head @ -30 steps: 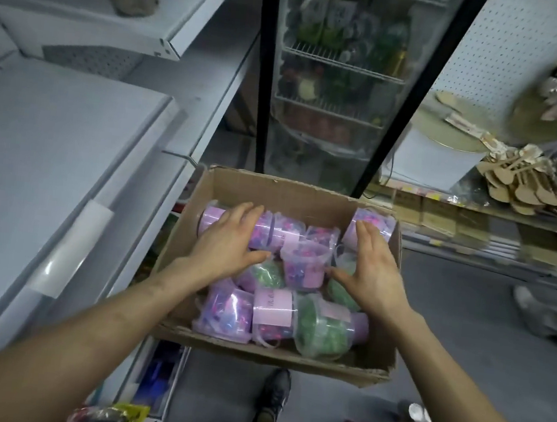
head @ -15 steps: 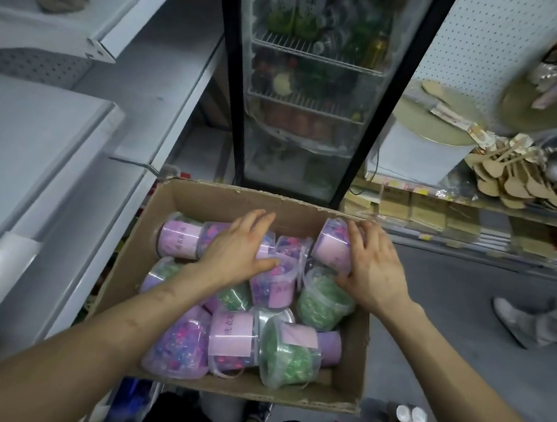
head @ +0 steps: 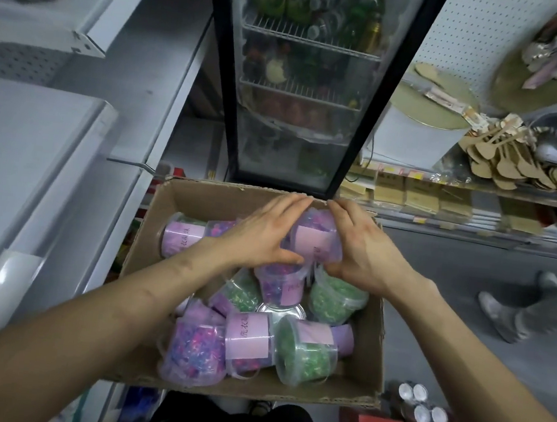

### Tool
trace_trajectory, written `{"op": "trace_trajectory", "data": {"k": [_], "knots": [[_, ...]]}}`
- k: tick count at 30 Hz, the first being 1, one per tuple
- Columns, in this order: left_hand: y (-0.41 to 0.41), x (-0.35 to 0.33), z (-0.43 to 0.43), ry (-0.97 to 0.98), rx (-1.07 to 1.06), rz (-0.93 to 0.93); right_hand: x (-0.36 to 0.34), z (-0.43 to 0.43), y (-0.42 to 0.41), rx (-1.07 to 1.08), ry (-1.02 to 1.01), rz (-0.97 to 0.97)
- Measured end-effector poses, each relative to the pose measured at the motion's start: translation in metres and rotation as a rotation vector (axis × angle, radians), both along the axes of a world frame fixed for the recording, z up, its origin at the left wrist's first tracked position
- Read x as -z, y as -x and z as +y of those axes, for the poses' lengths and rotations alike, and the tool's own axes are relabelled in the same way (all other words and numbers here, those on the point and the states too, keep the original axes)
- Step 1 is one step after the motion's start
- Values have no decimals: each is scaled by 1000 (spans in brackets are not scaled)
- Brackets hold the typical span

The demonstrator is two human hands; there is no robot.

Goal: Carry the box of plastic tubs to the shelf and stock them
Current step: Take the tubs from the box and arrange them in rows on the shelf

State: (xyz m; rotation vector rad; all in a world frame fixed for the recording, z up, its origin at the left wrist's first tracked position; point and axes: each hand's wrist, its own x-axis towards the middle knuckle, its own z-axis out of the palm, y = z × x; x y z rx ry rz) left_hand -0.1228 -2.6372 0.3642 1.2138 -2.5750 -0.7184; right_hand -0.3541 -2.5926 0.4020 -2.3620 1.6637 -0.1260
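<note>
White shelving (head: 29, 150) runs at nine o'clock; over the cardboard box (head: 199, 202) our left hand (head: 260, 240) and right hand (head: 365, 251) curl round one purple-labelled tub (head: 315, 238), likely for lifting out.

box (head: 362, 367): tubs (head: 303, 351) inside | shelf (head: 19, 149): left | fridge (head: 305, 76): behind box | cans (head: 427, 419): right
</note>
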Motion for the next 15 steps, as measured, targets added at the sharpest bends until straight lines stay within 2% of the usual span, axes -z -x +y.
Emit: {"op": "trace_trajectory", "data": {"k": [9, 15], "knots": [[-17, -6, 0, -35, -46, 22, -14, -6, -41, -164, -12, -39], [-44, 4, 1, -71, -156, 55, -9, -10, -55, -160, -67, -108]]}}
